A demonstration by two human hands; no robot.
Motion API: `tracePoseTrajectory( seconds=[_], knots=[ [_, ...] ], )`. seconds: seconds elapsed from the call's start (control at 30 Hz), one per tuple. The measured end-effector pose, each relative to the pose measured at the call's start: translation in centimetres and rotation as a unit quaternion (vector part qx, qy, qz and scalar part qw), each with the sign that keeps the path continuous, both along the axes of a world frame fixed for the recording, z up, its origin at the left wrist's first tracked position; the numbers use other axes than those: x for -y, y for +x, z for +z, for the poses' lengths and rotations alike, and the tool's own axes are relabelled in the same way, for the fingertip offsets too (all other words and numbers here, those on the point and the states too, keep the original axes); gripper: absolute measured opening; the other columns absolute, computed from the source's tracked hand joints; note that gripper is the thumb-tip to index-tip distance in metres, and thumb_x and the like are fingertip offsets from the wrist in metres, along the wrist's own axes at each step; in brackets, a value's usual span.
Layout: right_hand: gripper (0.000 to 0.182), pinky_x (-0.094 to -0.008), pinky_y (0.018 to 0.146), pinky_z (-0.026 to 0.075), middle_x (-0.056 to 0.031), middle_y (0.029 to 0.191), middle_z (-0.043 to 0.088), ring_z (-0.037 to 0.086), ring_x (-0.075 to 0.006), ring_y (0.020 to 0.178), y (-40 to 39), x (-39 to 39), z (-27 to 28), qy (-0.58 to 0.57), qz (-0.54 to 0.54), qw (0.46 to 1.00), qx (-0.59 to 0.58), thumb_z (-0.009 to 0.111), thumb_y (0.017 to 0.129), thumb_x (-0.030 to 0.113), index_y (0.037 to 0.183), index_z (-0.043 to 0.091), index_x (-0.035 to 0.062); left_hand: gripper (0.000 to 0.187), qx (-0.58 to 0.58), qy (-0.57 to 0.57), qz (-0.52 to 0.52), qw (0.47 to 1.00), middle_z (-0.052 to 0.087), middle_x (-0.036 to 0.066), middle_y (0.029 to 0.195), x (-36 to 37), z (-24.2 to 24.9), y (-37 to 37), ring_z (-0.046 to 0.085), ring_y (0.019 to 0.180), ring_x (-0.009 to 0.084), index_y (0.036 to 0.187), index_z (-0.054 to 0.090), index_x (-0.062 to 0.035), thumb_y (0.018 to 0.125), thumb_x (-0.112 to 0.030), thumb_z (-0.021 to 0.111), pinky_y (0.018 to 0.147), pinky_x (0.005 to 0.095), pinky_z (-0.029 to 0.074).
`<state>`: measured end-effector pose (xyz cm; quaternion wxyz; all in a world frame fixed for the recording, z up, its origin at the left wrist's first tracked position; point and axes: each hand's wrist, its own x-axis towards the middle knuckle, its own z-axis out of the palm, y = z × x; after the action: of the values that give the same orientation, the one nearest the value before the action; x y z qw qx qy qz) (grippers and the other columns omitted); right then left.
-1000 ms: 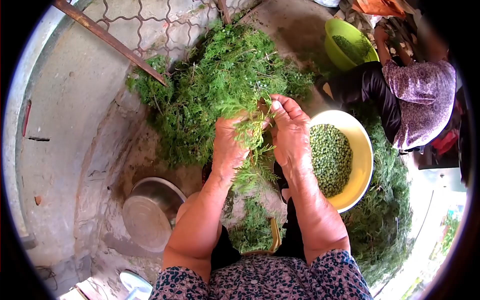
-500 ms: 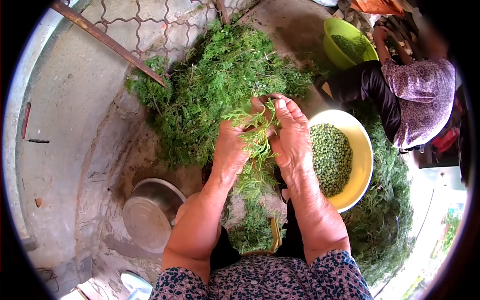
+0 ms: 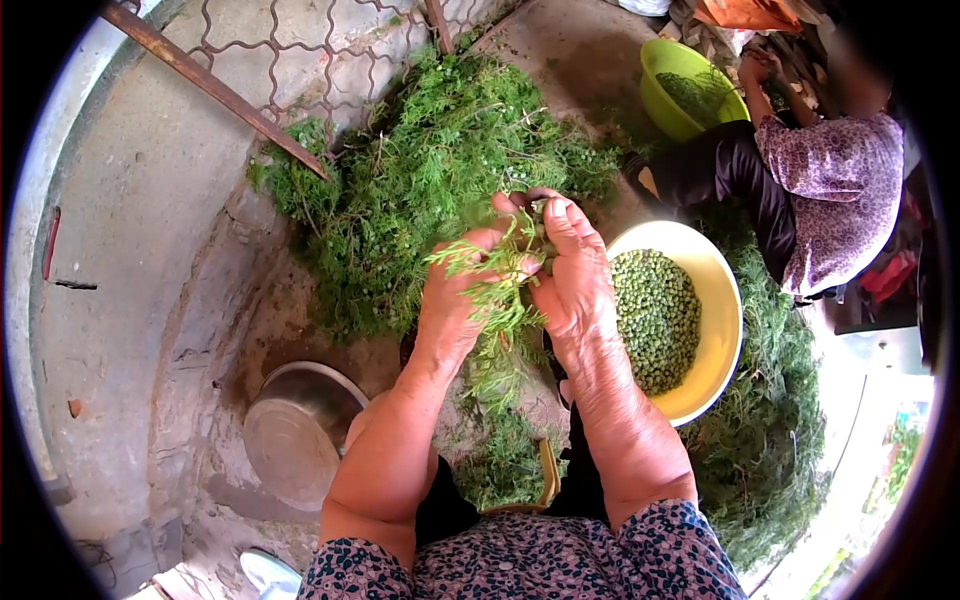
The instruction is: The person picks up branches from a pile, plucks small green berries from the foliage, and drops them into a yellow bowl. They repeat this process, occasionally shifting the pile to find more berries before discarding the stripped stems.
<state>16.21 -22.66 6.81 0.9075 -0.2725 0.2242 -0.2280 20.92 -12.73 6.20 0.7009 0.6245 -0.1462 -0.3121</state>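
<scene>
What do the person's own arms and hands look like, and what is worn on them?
Both forearms are bare. The left hand and the right hand wear no gloves, and no ring or watch shows. Short sleeves of dark blue cloth with a small pale flower print end near the elbows.

Sunlight is falling on a grey concrete floor (image 3: pixel 130 250); patterned paving (image 3: pixel 300 50) is lying beyond it, a rusty bar (image 3: pixel 215 88) crossing both.
</scene>
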Motion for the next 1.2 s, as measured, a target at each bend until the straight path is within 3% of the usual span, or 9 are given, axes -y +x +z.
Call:
tracePoseTrajectory(
  seconds=[0.3,0.5,0.57,0.7,0.8,0.9,1.07,1.1,1.2],
  knots=[
    [0.023,-0.0359,0.08,0.045,-0.0117,0.097,0.059,0.059,-0.0239,0.09,0.1,-0.1,0.7,0.115,-0.016,0.992,-0.054,0.037,0.094,0.019,0.102,0.051,0.0025,0.012,-0.075,-0.057,0.044,0.995,0.054,-0.001,0.067,-0.6,1.2,0.3,0.038,0.046,0.002,0.087,0.06,0.0019,0.078,-0.005,0.063,0.042,0.016,0.027],
    [0.029,-0.0274,0.068,0.043,-0.0071,0.089,0.059,0.054,-0.0173,0.074,-0.2,-0.2,0.0,0.061,0.0,0.996,-0.065,0.043,0.093,0.028,0.1,0.055,0.003,0.015,-0.066,-0.062,0.028,0.996,0.052,-0.001,0.061,-1.2,1.5,0.8,0.036,0.044,0.0037,0.086,0.06,0.001,0.077,-0.01,0.063,0.043,0.0182,0.026],
    [0.028,-0.0224,0.062,0.044,-0.0097,0.086,0.059,0.057,-0.0189,0.077,-0.7,0.6,0.2,0.008,0.132,0.988,-0.077,0.047,0.092,0.026,0.1,0.055,0.0004,0.019,-0.071,-0.041,0.062,0.995,0.047,-0.002,0.054,-1.0,1.2,1.4,0.034,0.042,0.0047,0.086,0.059,-0.0004,0.075,-0.015,0.063,0.043,0.0203,0.025],
    [0.02,-0.0235,0.059,0.043,-0.0039,0.082,0.059,0.053,-0.012,0.067,-0.4,-0.4,0.2,-0.059,0.145,0.987,-0.041,0.059,0.085,0.012,0.101,0.057,0.0005,0.018,-0.08,-0.075,0.062,0.992,0.043,-0.004,0.052,-1.5,1.5,1.9,0.032,0.043,0.0039,0.085,0.057,-0.0008,0.076,-0.016,0.062,0.043,0.0199,0.022],
    [0.014,-0.0221,0.054,0.042,-0.0036,0.077,0.057,0.053,-0.011,0.065,-0.4,-0.2,-0.1,-0.065,0.13,0.989,-0.041,0.055,0.086,0.004,0.099,0.057,0.0008,0.018,-0.073,-0.082,0.077,0.991,0.041,-0.004,0.051,-1.4,1.3,1.9,0.031,0.043,0.0039,0.085,0.057,-0.001,0.076,-0.016,0.062,0.043,0.0196,0.021],
    [0.011,-0.0221,0.052,0.044,-0.0064,0.076,0.057,0.052,-0.0116,0.063,-0.7,0.2,1.3,-0.166,0.045,0.97,-0.171,0.047,0.088,0.002,0.094,0.056,0.0006,0.02,-0.079,-0.116,0.08,0.987,0.041,-0.005,0.056,-1.7,0.8,2.0,0.032,0.046,0.0041,0.09,0.056,-0.0016,0.077,-0.016,0.061,0.047,0.0194,0.024],
    [0.009,-0.0257,0.064,0.049,-0.0123,0.089,0.056,0.057,-0.0191,0.077,-1.0,4.2,0.6,0.013,-0.03,0.999,0.013,0.046,0.088,0.002,0.096,0.05,-0.0001,0.029,0.032,-0.304,0.08,0.949,0.049,0.0,0.085,-2.9,-1.3,2.5,0.033,0.059,0.0053,0.097,0.06,-0.0063,0.083,-0.031,0.059,0.057,0.0174,0.028],
    [0.012,-0.0266,0.062,0.049,-0.0127,0.088,0.056,0.056,-0.0192,0.074,-1.5,4.9,0.4,0.01,-0.046,0.999,0.008,0.048,0.088,0.007,0.097,0.049,0.0,0.033,-0.002,-0.246,0.079,0.966,0.048,0.001,0.094,-3.5,-1.4,2.8,0.035,0.061,0.0047,0.103,0.059,-0.0093,0.084,-0.036,0.058,0.055,0.0175,0.03],
    [0.018,-0.0253,0.05,0.043,-0.0112,0.085,0.055,0.052,-0.0169,0.067,-3.6,7.0,-0.3,0.017,-0.064,0.998,0.007,0.052,0.088,0.015,0.099,0.048,0.0012,0.023,-0.112,-0.267,0.075,0.954,0.045,-0.004,0.064,-4.2,-0.8,4.0,0.038,0.053,0.0047,0.094,0.056,-0.0048,0.084,-0.026,0.057,0.047,0.0201,0.036]
  ],
)
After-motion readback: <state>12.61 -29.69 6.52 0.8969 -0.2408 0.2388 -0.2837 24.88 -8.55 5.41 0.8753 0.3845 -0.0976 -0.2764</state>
